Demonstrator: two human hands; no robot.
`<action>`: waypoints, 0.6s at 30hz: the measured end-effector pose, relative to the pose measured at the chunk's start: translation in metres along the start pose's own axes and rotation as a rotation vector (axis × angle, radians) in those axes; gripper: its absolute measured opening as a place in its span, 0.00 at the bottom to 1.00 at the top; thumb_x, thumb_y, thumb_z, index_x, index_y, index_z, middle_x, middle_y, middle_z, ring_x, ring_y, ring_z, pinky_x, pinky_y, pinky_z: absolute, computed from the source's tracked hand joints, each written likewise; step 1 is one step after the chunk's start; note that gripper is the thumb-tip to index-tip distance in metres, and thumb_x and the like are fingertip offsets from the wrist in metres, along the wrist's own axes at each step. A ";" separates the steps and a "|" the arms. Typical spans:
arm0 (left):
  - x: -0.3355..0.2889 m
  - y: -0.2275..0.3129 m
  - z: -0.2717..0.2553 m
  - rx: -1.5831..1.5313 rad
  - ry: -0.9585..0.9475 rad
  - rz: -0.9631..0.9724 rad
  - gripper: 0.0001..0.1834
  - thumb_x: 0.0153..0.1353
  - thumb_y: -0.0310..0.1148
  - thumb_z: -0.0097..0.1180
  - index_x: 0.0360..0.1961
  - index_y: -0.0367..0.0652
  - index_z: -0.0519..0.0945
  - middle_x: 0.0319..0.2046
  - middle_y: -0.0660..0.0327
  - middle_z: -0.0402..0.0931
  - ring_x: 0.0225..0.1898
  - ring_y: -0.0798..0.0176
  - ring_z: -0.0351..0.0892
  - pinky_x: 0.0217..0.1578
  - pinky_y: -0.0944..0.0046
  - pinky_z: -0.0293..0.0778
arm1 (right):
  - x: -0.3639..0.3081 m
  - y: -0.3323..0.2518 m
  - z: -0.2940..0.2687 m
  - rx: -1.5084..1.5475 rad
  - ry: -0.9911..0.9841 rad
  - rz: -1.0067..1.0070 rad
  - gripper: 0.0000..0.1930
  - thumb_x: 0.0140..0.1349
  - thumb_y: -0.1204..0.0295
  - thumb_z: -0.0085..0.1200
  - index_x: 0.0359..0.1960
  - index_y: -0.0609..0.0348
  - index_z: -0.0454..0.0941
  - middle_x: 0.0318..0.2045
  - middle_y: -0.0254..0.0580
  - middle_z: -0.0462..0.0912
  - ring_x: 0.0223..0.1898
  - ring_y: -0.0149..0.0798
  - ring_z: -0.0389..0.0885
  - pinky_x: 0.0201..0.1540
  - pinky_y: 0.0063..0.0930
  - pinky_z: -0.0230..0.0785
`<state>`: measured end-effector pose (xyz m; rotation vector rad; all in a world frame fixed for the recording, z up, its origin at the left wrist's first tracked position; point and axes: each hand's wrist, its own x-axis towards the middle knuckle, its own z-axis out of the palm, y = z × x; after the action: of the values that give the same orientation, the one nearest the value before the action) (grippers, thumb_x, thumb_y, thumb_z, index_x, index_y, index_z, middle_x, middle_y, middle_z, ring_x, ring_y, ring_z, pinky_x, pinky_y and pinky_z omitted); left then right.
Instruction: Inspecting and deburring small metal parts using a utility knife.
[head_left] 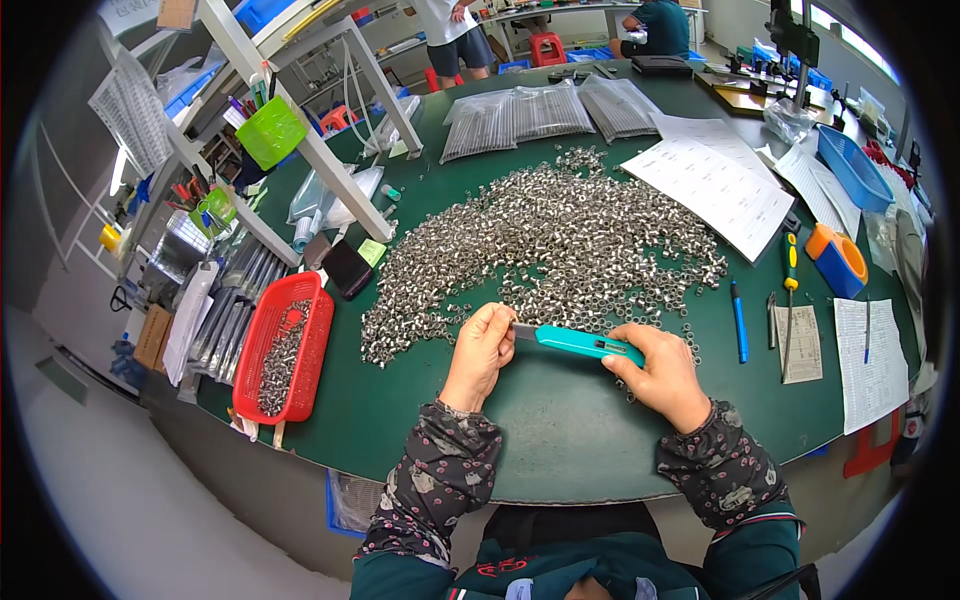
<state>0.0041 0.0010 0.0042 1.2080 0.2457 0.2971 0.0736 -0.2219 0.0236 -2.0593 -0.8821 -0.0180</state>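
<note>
My right hand (655, 375) grips a teal utility knife (588, 343), thumb along its handle. The knife's dark blade (524, 332) is out and points left, its tip at the fingers of my left hand (482, 350). Those fingers are pinched together, and what they hold is too small and hidden to name. Just beyond both hands spreads a wide heap of small shiny metal rings (560, 235) on the green tabletop (560, 440). A few stray rings lie close to my right hand.
A red basket (325, 345) of metal pieces stands left. Bagged rods (550, 112) lie at the back. Rightward are paper sheets (710, 190), a blue pen (739, 325), a yellow-handled screwdriver (790, 265), an orange-and-blue tape dispenser (838, 262) and a blue tray (853, 170). Two people are beyond the table.
</note>
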 end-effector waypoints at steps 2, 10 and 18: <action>0.000 0.000 -0.001 -0.002 -0.015 -0.005 0.11 0.63 0.37 0.45 0.29 0.42 0.71 0.17 0.70 0.62 0.15 0.80 0.55 0.12 0.80 0.49 | 0.000 0.000 -0.001 -0.003 0.001 -0.009 0.12 0.48 0.63 0.56 0.33 0.55 0.77 0.24 0.44 0.78 0.25 0.47 0.76 0.27 0.37 0.66; 0.000 0.003 -0.002 0.010 -0.046 -0.022 0.10 0.63 0.37 0.45 0.28 0.43 0.71 0.16 0.70 0.62 0.14 0.80 0.56 0.12 0.80 0.50 | 0.000 0.000 -0.002 0.001 -0.006 -0.027 0.12 0.48 0.64 0.56 0.33 0.55 0.76 0.25 0.43 0.78 0.26 0.48 0.76 0.28 0.38 0.67; -0.001 0.008 0.003 0.053 0.004 -0.052 0.14 0.63 0.38 0.44 0.24 0.41 0.69 0.12 0.69 0.59 0.11 0.78 0.51 0.11 0.78 0.46 | 0.000 -0.002 -0.002 -0.005 -0.017 -0.040 0.11 0.48 0.64 0.56 0.32 0.54 0.76 0.24 0.43 0.77 0.26 0.48 0.76 0.28 0.38 0.66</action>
<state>0.0036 0.0012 0.0129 1.2517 0.2898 0.2496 0.0729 -0.2231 0.0262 -2.0488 -0.9342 -0.0249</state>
